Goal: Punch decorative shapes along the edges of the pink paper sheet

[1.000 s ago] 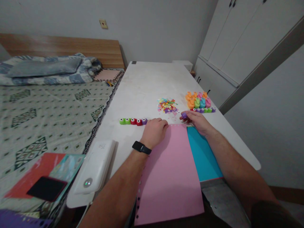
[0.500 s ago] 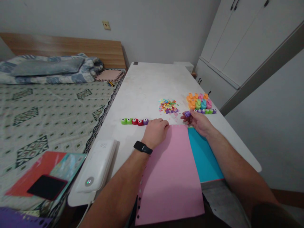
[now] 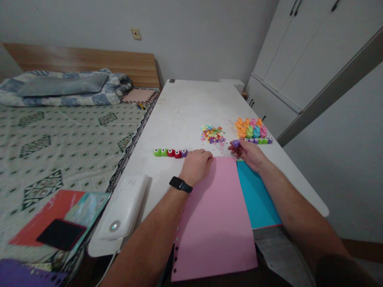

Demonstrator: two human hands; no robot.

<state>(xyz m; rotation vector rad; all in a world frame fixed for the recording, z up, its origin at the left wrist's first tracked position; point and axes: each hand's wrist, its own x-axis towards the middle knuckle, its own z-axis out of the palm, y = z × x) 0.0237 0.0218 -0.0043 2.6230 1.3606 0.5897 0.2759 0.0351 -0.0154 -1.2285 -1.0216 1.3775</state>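
The person's left hand (image 3: 196,165) lay over the far left corner of a pink sheet (image 3: 215,215), fingers curled and close together; whether they pinched the paper or only pressed on it could not be told. The right hand (image 3: 253,153) held a small purple punch (image 3: 236,143) between thumb and fingers, near the sheet's far right corner. The pink sheet lay partly over a blue sheet (image 3: 257,195) at the near end of the white worktop (image 3: 191,103). Small dark holes (image 3: 175,259) ran along its left edge, and a row of faint marks (image 3: 226,158) showed along its far edge. The step in hand was judged to be the steadying of the paper with the punch at the ready, the punch not being seen to grip the edge. A move of the punch onto the edge would call for a flat sheet, a square approach and spacing clear of the existing marks; a loose corner could let the paper skew. Beyond the sheet lay a heap of coloured paper cut-outs (image 3: 213,134). A row of green, red and purple punches (image 3: 171,153) stood beside the left hand, with larger coloured punches (image 3: 249,130) beyond the right.
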